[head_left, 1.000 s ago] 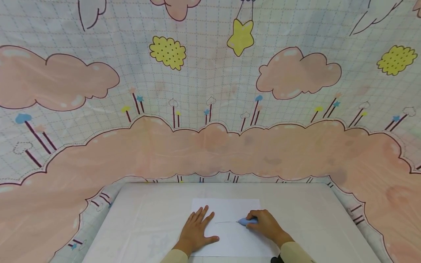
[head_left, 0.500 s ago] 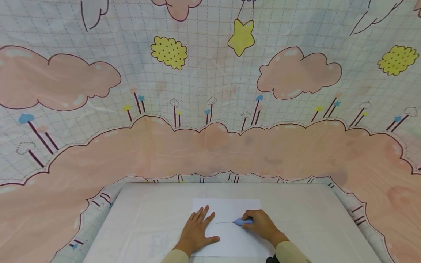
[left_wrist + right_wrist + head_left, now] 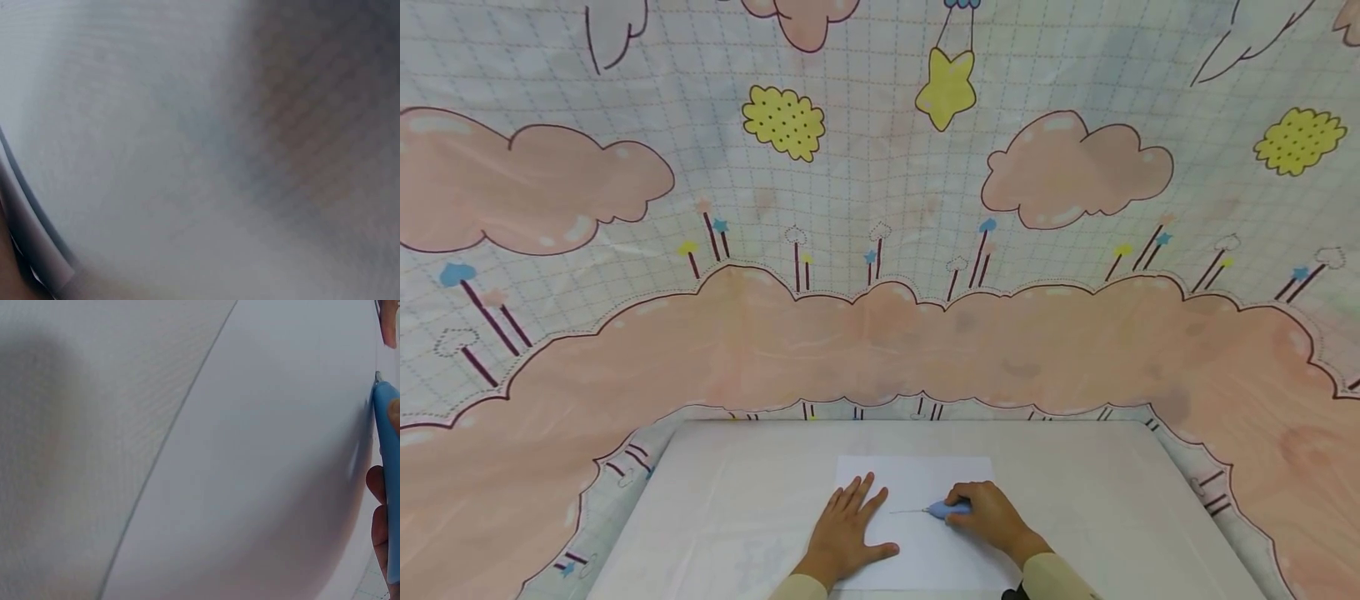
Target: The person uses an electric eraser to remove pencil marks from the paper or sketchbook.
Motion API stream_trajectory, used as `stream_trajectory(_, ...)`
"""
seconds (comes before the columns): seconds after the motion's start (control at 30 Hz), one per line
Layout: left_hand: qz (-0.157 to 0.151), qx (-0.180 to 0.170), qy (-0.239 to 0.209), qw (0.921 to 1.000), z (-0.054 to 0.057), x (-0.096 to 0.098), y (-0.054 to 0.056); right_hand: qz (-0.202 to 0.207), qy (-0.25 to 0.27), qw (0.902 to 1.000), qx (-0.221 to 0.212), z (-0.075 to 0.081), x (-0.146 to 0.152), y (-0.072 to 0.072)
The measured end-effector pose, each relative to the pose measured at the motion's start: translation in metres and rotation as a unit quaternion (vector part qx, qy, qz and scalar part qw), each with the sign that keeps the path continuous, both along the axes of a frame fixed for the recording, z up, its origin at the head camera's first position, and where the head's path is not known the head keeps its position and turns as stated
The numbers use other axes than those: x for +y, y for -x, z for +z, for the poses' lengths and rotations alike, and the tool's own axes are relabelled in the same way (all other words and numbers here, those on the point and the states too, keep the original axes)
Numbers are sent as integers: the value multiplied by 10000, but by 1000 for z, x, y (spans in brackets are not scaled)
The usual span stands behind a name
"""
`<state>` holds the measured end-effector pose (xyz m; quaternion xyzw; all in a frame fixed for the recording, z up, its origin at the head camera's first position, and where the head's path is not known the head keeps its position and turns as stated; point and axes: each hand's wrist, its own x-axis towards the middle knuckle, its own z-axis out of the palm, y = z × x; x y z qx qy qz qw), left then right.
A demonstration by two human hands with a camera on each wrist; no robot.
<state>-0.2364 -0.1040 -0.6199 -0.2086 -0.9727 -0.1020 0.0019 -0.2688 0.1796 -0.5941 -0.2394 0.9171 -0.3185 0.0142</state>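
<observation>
A white sheet of paper [image 3: 925, 558] lies on the table, with a thin, roughly straight line [image 3: 904, 511] across its middle. My left hand [image 3: 842, 533] rests flat on the paper's left side, fingers spread. Over the right half, my right hand [image 3: 996, 517] grips a thick light-blue pen-shaped tool [image 3: 951, 509]. Its narrow tip points left, right at the line's right end. In the right wrist view the blue tool [image 3: 389, 481] shows a small metallic tip, with fingers curled round its body; I cannot tell its exact kind. The left wrist view is mostly blurred pale surface.
The white table [image 3: 730, 500] extends around the paper on both sides. Behind it hangs a cloth [image 3: 865, 350] printed with clouds and stars. Beige sleeves [image 3: 1060, 577] cover both forearms.
My right hand has slid left with the blue tool, its tip moving along the line towards my left hand. The left hand has stayed in place on the paper.
</observation>
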Motion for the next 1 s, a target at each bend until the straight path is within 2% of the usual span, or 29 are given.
stream_trajectory(0.13,-15,112,-59,9999,-3,-1,1,-7,-24,10000,-21,-1,-1,1)
stream_trajectory(0.3,7,79,-15,10000,-6,-1,1,-22,-88,10000,28,-1,-3,1)
stream_trajectory(0.53,11,-78,-12,10000,-4,-1,3,-5,-78,10000,-20,1,-7,2)
stream_trajectory(1.0,-76,57,-160,9998,-2,0,3,-123,-118,9998,-41,1,4,3)
